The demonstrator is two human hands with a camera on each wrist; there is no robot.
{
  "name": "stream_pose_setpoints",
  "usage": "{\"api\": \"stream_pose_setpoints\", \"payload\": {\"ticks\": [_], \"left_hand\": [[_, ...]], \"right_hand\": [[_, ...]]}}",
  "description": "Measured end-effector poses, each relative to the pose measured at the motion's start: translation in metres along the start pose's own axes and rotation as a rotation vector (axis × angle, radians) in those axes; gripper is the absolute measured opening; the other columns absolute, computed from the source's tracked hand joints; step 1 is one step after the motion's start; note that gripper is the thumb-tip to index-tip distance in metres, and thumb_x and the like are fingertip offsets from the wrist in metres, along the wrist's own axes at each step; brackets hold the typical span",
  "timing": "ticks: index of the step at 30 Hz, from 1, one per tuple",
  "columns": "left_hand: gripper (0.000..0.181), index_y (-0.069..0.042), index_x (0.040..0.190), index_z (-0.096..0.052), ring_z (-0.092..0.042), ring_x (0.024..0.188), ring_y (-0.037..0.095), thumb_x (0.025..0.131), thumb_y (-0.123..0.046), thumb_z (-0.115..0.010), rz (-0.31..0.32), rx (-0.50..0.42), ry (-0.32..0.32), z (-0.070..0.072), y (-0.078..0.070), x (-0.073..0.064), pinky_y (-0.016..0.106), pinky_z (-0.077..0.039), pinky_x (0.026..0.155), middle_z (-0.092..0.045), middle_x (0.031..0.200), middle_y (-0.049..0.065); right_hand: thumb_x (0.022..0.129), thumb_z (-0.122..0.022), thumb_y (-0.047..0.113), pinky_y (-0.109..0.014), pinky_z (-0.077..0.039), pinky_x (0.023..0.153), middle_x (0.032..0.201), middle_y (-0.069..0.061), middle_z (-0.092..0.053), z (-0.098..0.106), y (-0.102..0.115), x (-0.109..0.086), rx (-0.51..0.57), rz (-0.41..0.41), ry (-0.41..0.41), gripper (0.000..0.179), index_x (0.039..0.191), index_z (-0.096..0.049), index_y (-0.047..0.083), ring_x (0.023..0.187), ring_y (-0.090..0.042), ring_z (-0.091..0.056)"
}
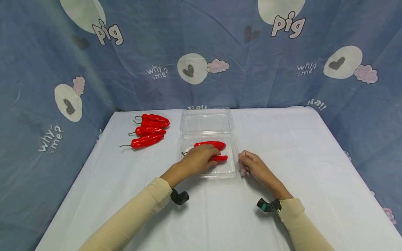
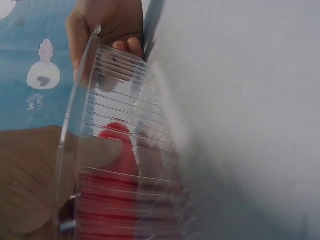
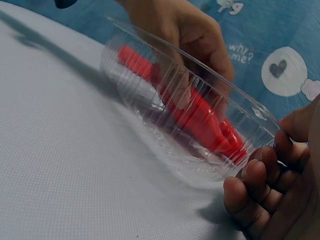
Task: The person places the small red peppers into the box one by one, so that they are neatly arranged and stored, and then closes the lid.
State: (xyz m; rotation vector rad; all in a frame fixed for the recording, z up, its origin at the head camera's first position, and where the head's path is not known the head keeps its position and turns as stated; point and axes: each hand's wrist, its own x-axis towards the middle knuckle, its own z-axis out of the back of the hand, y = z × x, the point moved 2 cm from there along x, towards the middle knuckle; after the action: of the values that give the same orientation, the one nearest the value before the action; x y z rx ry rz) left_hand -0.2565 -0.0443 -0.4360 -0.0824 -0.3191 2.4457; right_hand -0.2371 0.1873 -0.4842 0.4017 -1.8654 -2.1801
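A clear plastic clamshell box (image 1: 231, 165) lies on the white table, its lid (image 1: 205, 122) folded back away from me. Inside it are two red chili peppers, a farther one (image 1: 217, 144) and a nearer one (image 1: 221, 158). My left hand (image 1: 197, 161) reaches into the box and holds the nearer pepper, thumb on the near side in the right wrist view and fingers over the far side. With thumb and fingers, my right hand (image 1: 255, 166) pinches the box's right rim. The left palm hides the stem half of the held pepper.
Several more red peppers (image 1: 147, 141) lie in a loose row on the table's left side, stems pointing left. Behind the table hangs a blue printed cloth (image 1: 138, 90), which also runs along both sides. The white tablecloth (image 1: 301, 150) covers the tabletop.
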Motion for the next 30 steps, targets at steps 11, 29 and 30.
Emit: {"api": "stream_pose_setpoints", "payload": {"ticks": [11,29,30], "left_hand": [[0.037,-0.018,0.128,-0.069,-0.058,0.121,0.015,0.092,-0.022,-0.074,0.015,-0.032,-0.027,0.012,-0.001,-0.003,0.037,-0.047,0.104,-0.066,0.127,-0.004],[0.039,-0.018,0.127,-0.070,-0.059,0.114,0.015,0.089,-0.021,-0.077,0.070,-0.079,-0.070,0.032,0.017,-0.015,0.038,-0.052,0.097,-0.067,0.123,-0.002],[0.039,-0.018,0.127,-0.070,-0.059,0.115,0.016,0.089,-0.022,-0.078,0.076,-0.083,-0.075,0.034,0.018,-0.017,0.039,-0.052,0.098,-0.067,0.123,-0.002]], "right_hand": [[0.108,-0.043,0.020,-0.024,-0.039,0.056,0.070,-0.001,-0.049,0.000,-0.001,0.000,-0.009,-0.015,-0.010,0.030,0.084,-0.047,0.001,0.060,-0.013,-0.049],[0.109,-0.042,0.020,-0.025,-0.039,0.056,0.074,-0.006,-0.050,-0.001,0.001,-0.001,-0.016,0.005,0.005,0.034,0.089,-0.047,-0.007,0.061,-0.013,-0.051],[0.109,-0.043,0.020,-0.025,-0.039,0.056,0.074,-0.006,-0.050,-0.001,0.002,-0.001,-0.014,0.004,0.004,0.034,0.089,-0.047,-0.007,0.062,-0.013,-0.051]]}}
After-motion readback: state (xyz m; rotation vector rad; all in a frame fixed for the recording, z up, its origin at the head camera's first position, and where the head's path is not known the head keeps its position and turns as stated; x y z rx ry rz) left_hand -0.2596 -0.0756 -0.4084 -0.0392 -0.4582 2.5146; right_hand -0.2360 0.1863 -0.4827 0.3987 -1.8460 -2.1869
